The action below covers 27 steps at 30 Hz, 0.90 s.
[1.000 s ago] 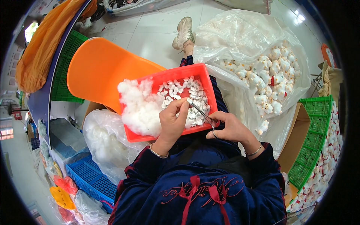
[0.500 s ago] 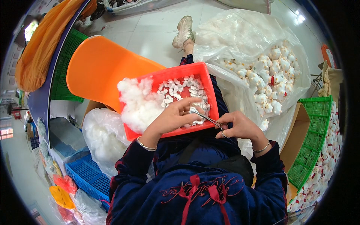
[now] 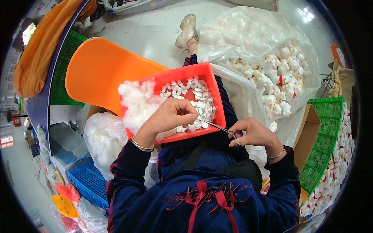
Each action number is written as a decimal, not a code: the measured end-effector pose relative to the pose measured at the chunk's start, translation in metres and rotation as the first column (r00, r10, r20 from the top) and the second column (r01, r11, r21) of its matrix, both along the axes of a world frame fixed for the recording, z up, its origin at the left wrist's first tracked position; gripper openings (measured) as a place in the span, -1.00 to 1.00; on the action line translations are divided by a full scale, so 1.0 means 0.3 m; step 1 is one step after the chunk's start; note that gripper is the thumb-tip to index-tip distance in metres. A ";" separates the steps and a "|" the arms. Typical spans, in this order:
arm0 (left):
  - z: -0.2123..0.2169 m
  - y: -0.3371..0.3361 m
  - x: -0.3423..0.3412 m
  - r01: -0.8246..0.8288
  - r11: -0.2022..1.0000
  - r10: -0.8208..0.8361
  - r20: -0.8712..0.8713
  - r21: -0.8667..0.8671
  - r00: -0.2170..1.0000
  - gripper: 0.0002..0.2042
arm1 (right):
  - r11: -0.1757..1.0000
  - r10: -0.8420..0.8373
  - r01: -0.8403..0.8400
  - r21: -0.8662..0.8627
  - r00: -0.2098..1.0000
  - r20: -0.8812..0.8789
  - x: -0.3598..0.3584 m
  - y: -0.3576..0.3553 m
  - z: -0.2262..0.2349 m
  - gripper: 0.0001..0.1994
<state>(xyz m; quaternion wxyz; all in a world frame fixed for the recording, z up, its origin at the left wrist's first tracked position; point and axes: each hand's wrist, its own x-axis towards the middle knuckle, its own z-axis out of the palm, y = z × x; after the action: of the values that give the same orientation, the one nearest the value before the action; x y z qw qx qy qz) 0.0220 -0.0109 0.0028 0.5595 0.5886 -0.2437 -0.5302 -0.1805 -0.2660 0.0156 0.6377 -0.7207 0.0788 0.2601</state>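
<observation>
While the right hand point(image 3: 254, 134) pinches the looped handles of a slim metal tool point(image 3: 218, 126) btwn thumb & fingers, the left hand point(image 3: 169, 115) curls by its far end, thumb & forefinger tips together or v. nearly so; can't tell if anything's btwn them. Tool tip's just beside those fingers, over the near part of the red tray point(image 3: 219, 103); scissors or clamp, can't tell. Beyond the left hand, small white pieces point(image 3: 202, 99) lie loosely heaped in the tray's right part, w/ a bit of red bottom showing. White fluff point(image 3: 138, 101) piles up on the left side, hiding much of that rim.

Risks, at a guess: tip's so close to the left fingers that a slip of the right grip could prick or nip skin. Fluff's loose & next to the pieces, so a wrist brushing past could drag wisps in among them. Tray's support is mostly hidden, prob. the lap; a leg shift might tip it & spill pieces.

Further out: orange chair point(image 3: 110, 73) & bag of fluff point(image 3: 103, 143) to the left; right, a big clear bag point(image 3: 235, 33) w/ white stuffed toys point(image 3: 272, 79), then a green crate point(image 3: 323, 143).
</observation>
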 end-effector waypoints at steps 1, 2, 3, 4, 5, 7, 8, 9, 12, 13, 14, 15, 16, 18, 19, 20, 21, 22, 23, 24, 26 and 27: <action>0.010 0.001 0.019 0.062 0.998 -0.062 -0.041 0.010 0.997 -0.99 | 1.000 0.010 -0.009 -0.019 1.000 0.006 -0.003 -0.001 -0.001 -0.77; 0.014 -0.002 0.015 0.051 0.998 -0.049 -0.060 0.032 0.997 -0.98 | 0.999 0.019 -0.019 -0.037 1.000 0.012 -0.006 -0.003 -0.004 -0.77; 0.018 -0.003 0.013 0.037 0.998 -0.033 -0.075 0.056 0.997 -0.97 | 0.998 0.032 -0.031 -0.056 0.999 0.021 -0.002 -0.005 -0.006 -0.77; 0.021 -0.005 0.010 0.024 0.997 -0.017 -0.089 0.080 0.996 -0.96 | 0.998 0.018 -0.018 -0.061 1.000 -0.004 0.001 -0.010 -0.003 -0.76; 0.022 -0.014 -0.004 0.011 0.998 -0.005 -0.085 0.067 0.996 -0.96 | 0.998 0.003 -0.005 -0.066 1.000 -0.029 0.003 -0.018 0.002 -0.76; 0.021 -0.035 -0.040 -0.019 0.999 0.022 -0.077 0.046 0.997 -0.94 | 0.997 -0.003 0.001 -0.081 0.999 -0.034 0.007 -0.019 0.004 -0.75; 0.006 -0.030 -0.039 -0.018 0.998 0.021 -0.047 0.056 0.999 -0.93 | 0.996 0.003 -0.004 -0.092 1.000 -0.014 0.011 -0.014 0.004 -0.75; -0.015 -0.029 -0.038 -0.016 0.998 0.017 -0.018 0.063 1.000 -0.93 | 0.994 0.008 -0.008 -0.106 1.000 0.005 0.012 -0.013 0.006 -0.75; -0.037 -0.007 -0.022 -0.068 0.997 0.066 0.040 0.036 0.997 -0.92 | 0.994 0.022 -0.022 -0.105 1.000 -0.006 0.013 -0.020 0.019 -0.74; -0.044 0.006 -0.004 -0.122 0.992 0.121 0.046 0.022 0.992 -0.92 | 0.992 0.017 -0.017 -0.125 1.000 -0.007 0.006 -0.030 0.022 -0.74; -0.055 0.023 0.017 -0.176 0.984 0.176 0.051 0.008 0.983 -0.93 | 0.989 0.011 -0.012 -0.145 1.000 -0.007 -0.007 -0.050 0.024 -0.74; -0.059 0.040 0.038 -0.276 0.961 0.277 0.109 -0.027 0.955 -0.93 | 0.987 0.007 -0.008 -0.163 1.000 -0.008 -0.016 -0.063 0.025 -0.75; -0.055 0.060 0.071 -0.247 0.969 0.245 0.091 0.008 0.965 -0.94 | 0.986 -0.018 0.015 -0.166 1.000 -0.017 -0.019 -0.069 0.028 -0.75; -0.041 0.059 0.062 -0.172 0.980 0.158 0.130 0.103 0.979 -0.83 | 0.982 -0.068 0.061 -0.177 0.997 -0.034 -0.019 -0.077 0.039 -0.74; -0.034 0.048 0.047 -0.154 0.984 0.146 0.090 0.088 0.985 -0.78 | 0.981 -0.062 0.063 -0.185 0.998 0.009 -0.022 -0.075 0.028 -0.73; -0.030 0.030 0.022 -0.137 0.988 0.133 0.050 0.072 0.990 -0.72 | 0.978 -0.050 0.051 -0.205 0.999 0.011 -0.017 -0.072 0.031 -0.73; -0.028 0.013 0.003 -0.119 0.991 0.118 0.012 0.056 0.993 -0.67 | 0.974 -0.038 0.041 -0.224 0.999 0.016 -0.007 -0.063 0.037 -0.72; -0.031 0.001 -0.008 -0.087 0.995 0.085 0.035 0.042 0.996 -0.63 | 0.970 -0.027 0.030 -0.242 0.999 0.019 -0.001 -0.058 0.040 -0.72; -0.036 -0.010 -0.016 -0.054 0.998 0.053 0.057 0.029 0.997 -0.60 | 0.970 -0.024 0.028 -0.243 0.999 0.022 0.002 -0.056 0.041 -0.71; -0.040 -0.022 -0.028 -0.024 1.000 0.022 0.079 0.015 0.997 -0.56 | 0.969 -0.019 0.024 -0.245 1.000 0.022 0.003 -0.056 0.041 -0.71; -0.031 -0.047 -0.049 -0.065 0.998 0.064 0.096 0.011 0.993 -0.70 | 0.969 -0.013 0.017 -0.248 1.000 0.019 0.005 -0.057 0.041 -0.70; -0.030 -0.053 -0.047 -0.060 0.995 0.054 0.077 0.074 0.996 -0.73 | 0.969 -0.012 0.016 -0.246 1.000 0.016 0.006 -0.058 0.041 -0.70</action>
<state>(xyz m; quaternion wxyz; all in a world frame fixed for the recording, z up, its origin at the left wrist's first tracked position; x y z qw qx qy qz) 0.0079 -0.0269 -0.0061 0.5420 0.6357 -0.2273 -0.5004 -0.1787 -0.2835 0.0279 0.5456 -0.7957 0.1110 0.2384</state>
